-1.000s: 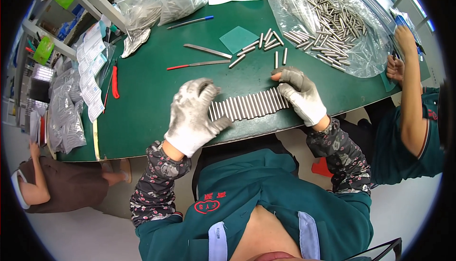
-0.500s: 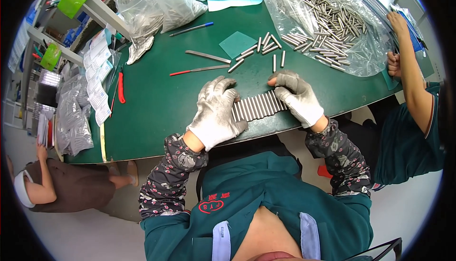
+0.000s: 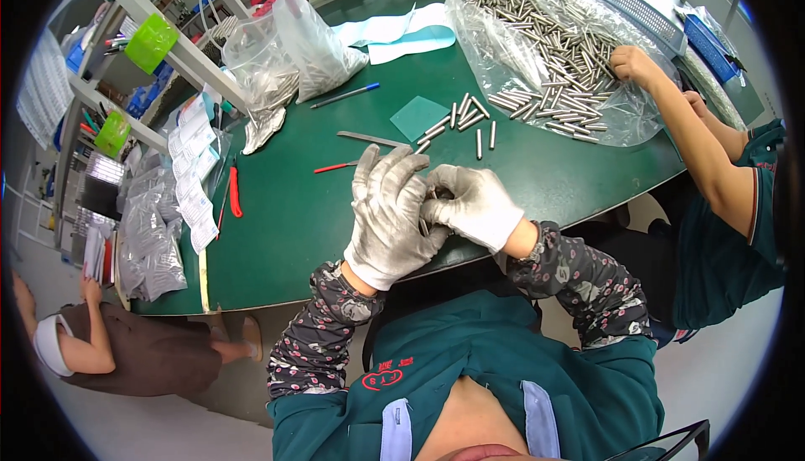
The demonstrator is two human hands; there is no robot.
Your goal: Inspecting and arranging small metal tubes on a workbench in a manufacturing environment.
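— What do we have in our hands?

— Both are gloved and pressed together at the near edge of the green tabletop. Our left hand stands flat, fingers stretched upward, as a wall against the gathered metal pins. Our right hand curls around them from the other side, its fingers clenched on the bundle.

— Can we see the pins themselves?

— Barely. Only a few ends show in the gap between the two gloves; the rest are hidden, so we cannot tell how many there are.

— And around us?

— Just beyond our hands lie loose pins beside a small teal sheet, a grey flat strip and a red pen. Further back there is a blue pen near a clear bag. To our right, a large clear bag of pins lies open, and another person's hand rests in it. A red-handled tool lies to our left, next to paper slips.
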